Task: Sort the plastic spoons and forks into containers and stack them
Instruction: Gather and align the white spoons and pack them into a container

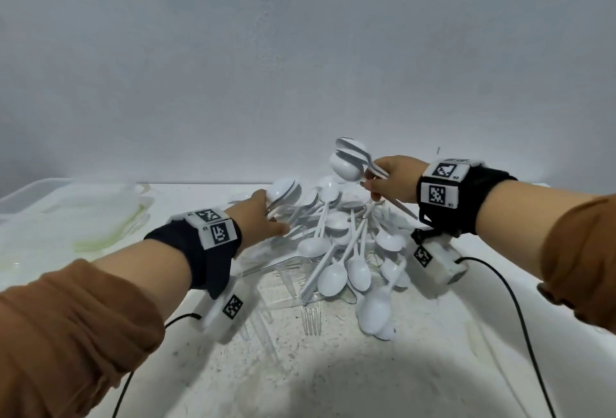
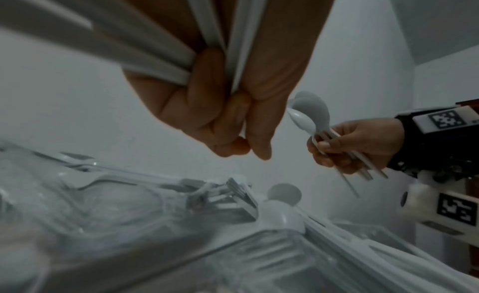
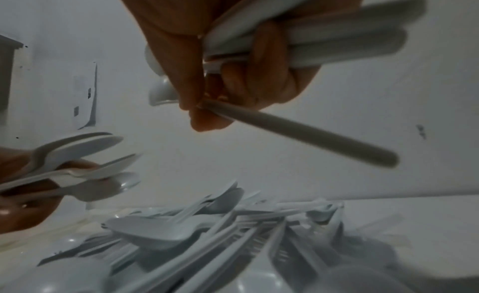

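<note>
A heap of white plastic spoons and forks lies on and around a clear plastic container on the white speckled table. My left hand hovers at the heap's left edge and grips a bundle of spoons by the handles. My right hand is raised above the heap's far right side and grips another bundle of spoons, bowls pointing left, handles sticking out behind.
A stack of clear lids or containers sits at the back left of the table, inside a pale tray. A grey wall stands right behind. Black cables trail from both wrist cameras over the near table.
</note>
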